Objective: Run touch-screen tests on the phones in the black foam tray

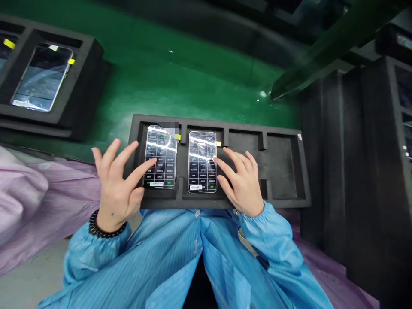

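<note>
A black foam tray with four pockets lies on the green surface in front of me. Two phones sit in its left pockets, their screens lit with grids of buttons. My left hand is spread open, its thumb touching the screen of the left phone. With fingers apart, my right hand puts a fingertip on the right edge of the right phone. The tray's two right pockets hold nothing. Both my arms are in blue striped sleeves, and a dark bead bracelet circles my left wrist.
Another black foam tray holding a phone with yellow tabs lies at the far left. Tall stacks of black foam trays stand on the right. A pink-sleeved arm of another person reaches in from the left.
</note>
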`<state>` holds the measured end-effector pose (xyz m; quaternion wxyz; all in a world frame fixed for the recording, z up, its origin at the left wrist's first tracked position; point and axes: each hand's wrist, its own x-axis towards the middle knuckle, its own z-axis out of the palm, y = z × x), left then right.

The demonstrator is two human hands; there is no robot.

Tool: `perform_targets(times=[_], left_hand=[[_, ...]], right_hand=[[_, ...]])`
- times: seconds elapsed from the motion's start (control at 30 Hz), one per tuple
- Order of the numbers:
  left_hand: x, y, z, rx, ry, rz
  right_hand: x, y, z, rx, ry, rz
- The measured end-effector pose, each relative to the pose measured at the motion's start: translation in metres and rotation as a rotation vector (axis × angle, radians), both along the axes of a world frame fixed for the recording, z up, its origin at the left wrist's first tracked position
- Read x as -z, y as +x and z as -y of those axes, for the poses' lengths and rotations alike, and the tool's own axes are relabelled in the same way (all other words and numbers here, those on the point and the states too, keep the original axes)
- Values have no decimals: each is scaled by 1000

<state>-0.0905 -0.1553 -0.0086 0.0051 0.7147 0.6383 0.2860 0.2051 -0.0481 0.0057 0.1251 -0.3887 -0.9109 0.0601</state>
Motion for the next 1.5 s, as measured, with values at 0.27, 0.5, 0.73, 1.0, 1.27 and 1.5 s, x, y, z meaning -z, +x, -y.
perform_targets(times=[0.27, 0.5, 0.73, 1.0, 1.27, 1.5], left_hand=[[4, 7, -17, 43, -228, -64], [-5, 3, -12, 7, -228, -25], [2, 7, 12, 264, -214, -135], [12, -28, -45, -65, 47, -144], [5, 10, -84, -138, 202, -6], [31, 5, -83, -21, -10, -93]], right_hand=[[2, -4, 0, -26, -36, 34], [-7, 45, -5, 297, 62, -221], [4, 128, -9, 862, 124, -125], [6, 116, 4, 1005, -203, -362], [23, 28, -27, 580, -278, -479], [20, 30, -80, 472, -159, -445]])
